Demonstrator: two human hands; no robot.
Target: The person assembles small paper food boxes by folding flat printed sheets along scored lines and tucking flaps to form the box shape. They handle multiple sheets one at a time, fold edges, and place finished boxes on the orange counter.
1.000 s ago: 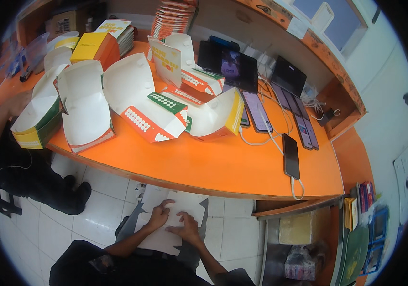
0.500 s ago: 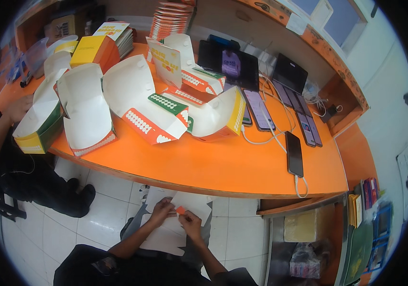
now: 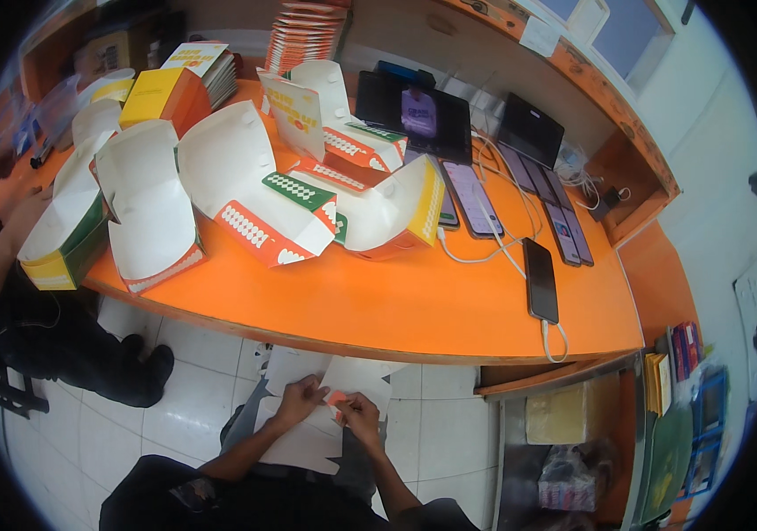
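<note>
On my lap lies a white cardboard box blank (image 3: 294, 442), opened out flat with notched edges. My left hand (image 3: 301, 401) is closed at its middle, fingers pinched on the card. Beside it, my right hand (image 3: 361, 416) pinches a small orange flap (image 3: 336, 399) of the same blank. The fingertips of both hands are close together at this flap. Exactly how the fingers sit on the card is too small to make out.
Folded food boxes (image 3: 277, 217) stand open on the orange desk (image 3: 414, 305) above my lap, beside stacked flat boxes (image 3: 308, 35). Phones (image 3: 540, 279), cables and a tablet (image 3: 414, 115) lie to the right. Another person's arm (image 3: 2, 239) rests at the left. Shelves (image 3: 564, 425) are below right.
My left hand has lowered a little, its fingers nearer the orange flap. My right hand has shifted slightly right. The whole view has turned a little.
</note>
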